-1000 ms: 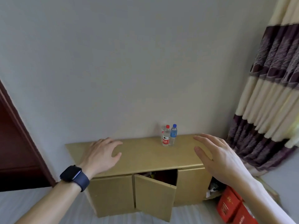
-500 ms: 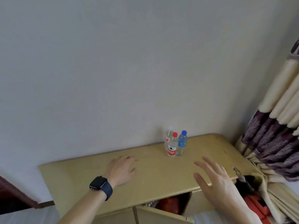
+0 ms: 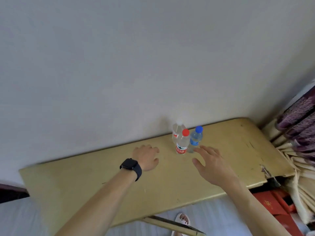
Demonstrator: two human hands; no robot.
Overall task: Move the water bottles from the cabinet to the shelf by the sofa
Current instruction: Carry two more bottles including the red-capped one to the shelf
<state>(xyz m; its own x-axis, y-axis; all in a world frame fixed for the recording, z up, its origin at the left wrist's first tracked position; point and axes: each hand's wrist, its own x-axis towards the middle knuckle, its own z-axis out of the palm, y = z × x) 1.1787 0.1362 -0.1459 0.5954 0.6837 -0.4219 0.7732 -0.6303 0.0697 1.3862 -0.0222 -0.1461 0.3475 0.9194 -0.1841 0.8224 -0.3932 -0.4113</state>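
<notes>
Yellow-tan cabinet top (image 3: pixel 221 169) along wall, three water bottles clustered upright near back edge | right hand (image 3: pixel 213 166) spread, nothing held, fingertips just beside blue-capped bottle (image 3: pixel 196 138) | left hand (image 3: pixel 146 157) relaxed, nothing held, near red-capped bottle (image 3: pixel 182 143) | white-capped bottle (image 3: pixel 177 130) behind | advised: one bottle wrapped mid-body per hand, lifted straight so neighbours are not toppled

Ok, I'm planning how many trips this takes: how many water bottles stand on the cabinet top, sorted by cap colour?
red-capped bottle: 1
blue-capped bottle: 1
white-capped bottle: 1
Total: 3
</notes>
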